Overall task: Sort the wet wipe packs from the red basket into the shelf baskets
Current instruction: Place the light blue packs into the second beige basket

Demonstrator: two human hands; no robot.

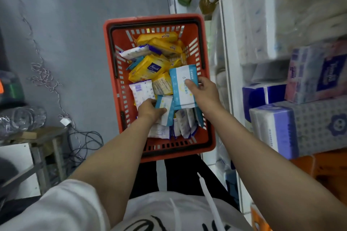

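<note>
A red basket (112,30) sits on the floor below me, filled with several wet wipe packs. Yellow packs (148,67) lie toward its far end, white and purple ones (141,90) in the middle and near end. My right hand (203,92) holds a blue and white pack (181,84) lifted above the pile, thumb on its face. My left hand (149,110) grips a second blue and white pack (165,108) low in the basket.
White shelving (227,62) rises at the right, stacked with tissue and paper packs (300,127). An orange crate (328,170) sits under them. Cables (84,142) and a small stand (37,137) lie on the grey floor at the left.
</note>
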